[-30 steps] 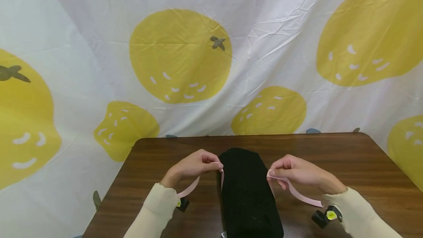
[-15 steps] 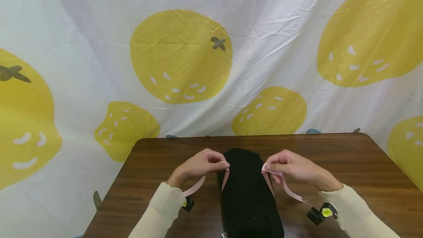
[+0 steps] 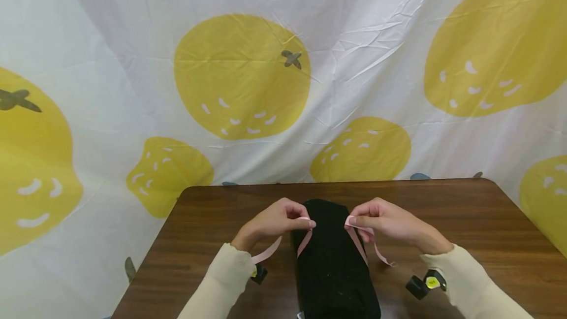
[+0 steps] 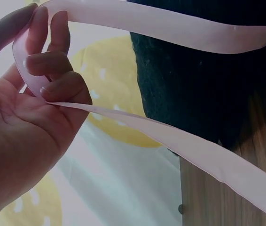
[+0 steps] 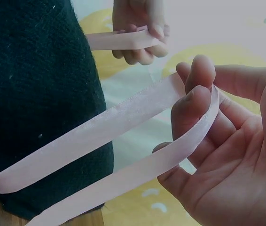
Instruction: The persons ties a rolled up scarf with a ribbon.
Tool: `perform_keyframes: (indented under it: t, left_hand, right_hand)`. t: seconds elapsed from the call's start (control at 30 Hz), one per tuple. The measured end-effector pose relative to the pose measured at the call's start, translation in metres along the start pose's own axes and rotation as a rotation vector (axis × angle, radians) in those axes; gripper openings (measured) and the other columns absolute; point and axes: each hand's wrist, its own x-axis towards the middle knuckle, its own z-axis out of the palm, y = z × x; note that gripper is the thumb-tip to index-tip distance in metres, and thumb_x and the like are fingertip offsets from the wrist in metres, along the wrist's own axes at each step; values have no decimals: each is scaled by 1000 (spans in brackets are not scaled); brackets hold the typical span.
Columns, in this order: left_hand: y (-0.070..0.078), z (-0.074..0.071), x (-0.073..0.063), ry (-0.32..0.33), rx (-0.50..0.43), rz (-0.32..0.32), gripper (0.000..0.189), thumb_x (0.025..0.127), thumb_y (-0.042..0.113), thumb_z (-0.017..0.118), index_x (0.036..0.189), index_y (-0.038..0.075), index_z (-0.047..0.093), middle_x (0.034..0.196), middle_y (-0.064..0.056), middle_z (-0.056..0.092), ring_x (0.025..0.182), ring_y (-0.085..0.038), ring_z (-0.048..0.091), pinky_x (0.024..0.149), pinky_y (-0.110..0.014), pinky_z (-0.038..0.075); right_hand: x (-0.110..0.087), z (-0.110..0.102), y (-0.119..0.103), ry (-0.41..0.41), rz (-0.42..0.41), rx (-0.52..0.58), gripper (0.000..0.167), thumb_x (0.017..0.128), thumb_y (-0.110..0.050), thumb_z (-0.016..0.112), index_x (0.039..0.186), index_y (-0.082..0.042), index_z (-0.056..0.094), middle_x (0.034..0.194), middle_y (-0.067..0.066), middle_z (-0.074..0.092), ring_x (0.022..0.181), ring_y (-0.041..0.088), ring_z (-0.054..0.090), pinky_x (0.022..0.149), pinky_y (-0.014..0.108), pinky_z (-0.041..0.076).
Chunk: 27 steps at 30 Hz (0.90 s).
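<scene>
A black, fuzzy fabric-covered block [image 3: 332,265] lies lengthwise on the table, and a pale pink ribbon [image 5: 90,134] comes up along both of its sides. My left hand [image 3: 276,220] pinches one part of the ribbon between thumb and fingers, above the block's left edge. In the left wrist view the ribbon's loose tail [image 4: 170,136] passes through the palm and trails down right. Above the right edge, my right hand [image 3: 394,223] pinches the other part, its short tail hanging below the fingers. A gap separates the two hands. The ribbon's run beneath the block is hidden.
The dark wooden table [image 3: 212,210] has its far edge close to a white cloth [image 3: 354,63] printed with yellow fruit. Small black devices with yellow labels, such as the one at the right wrist [image 3: 427,283], are strapped below both sleeves.
Both hands have moved inward over the block, narrowing the gap between them. The ribbon parts now slant in across the block's top, and the tails have moved along with the hands.
</scene>
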Motion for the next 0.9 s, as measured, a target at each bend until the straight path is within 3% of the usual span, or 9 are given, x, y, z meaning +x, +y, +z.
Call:
perform_keyframes:
  t: [0.13, 0.23, 0.37, 0.6, 0.9]
  left_hand:
    - [0, 5, 2, 18, -69, 1, 29, 92, 21, 70, 84, -6, 67, 67, 4, 53, 63, -6, 43, 60, -22, 38]
    - [0, 9, 4, 35, -117, 10, 26, 91, 20, 72, 80, -3, 66, 69, 1, 58, 67, -7, 47, 63, -23, 42]
    - [1, 14, 8, 49, -118, 29, 21, 90, 20, 73, 78, 4, 67, 68, 2, 56, 67, -6, 48, 62, -23, 42]
    - [1, 20, 17, 44, -20, 83, 14, 92, 20, 71, 82, 11, 69, 71, 4, 59, 66, -6, 51, 63, -21, 44]
    - [5, 30, 21, 145, -106, 55, 12, 89, 18, 75, 84, 10, 67, 67, 4, 57, 60, -7, 49, 60, -22, 45]
  right_hand:
    - [4, 2, -1, 18, 14, -30, 27, 104, -21, 52, 101, -1, 70, 65, 8, 59, 61, 14, 56, 66, 28, 51]
    - [7, 4, -2, 30, 23, -46, 28, 104, -23, 52, 102, -2, 71, 66, 9, 60, 61, 19, 56, 64, 27, 50]
    - [11, 7, -3, 48, 25, -55, 28, 103, -22, 53, 102, 0, 71, 67, 10, 60, 60, 23, 56, 58, 26, 48]
    - [18, 11, -8, 73, 23, -92, 26, 103, -22, 53, 96, -3, 70, 66, 12, 58, 57, 18, 53, 57, 27, 47]
    - [22, 14, -5, 111, 26, -63, 23, 102, -21, 56, 100, -1, 67, 67, 9, 58, 57, 16, 54, 55, 28, 48]
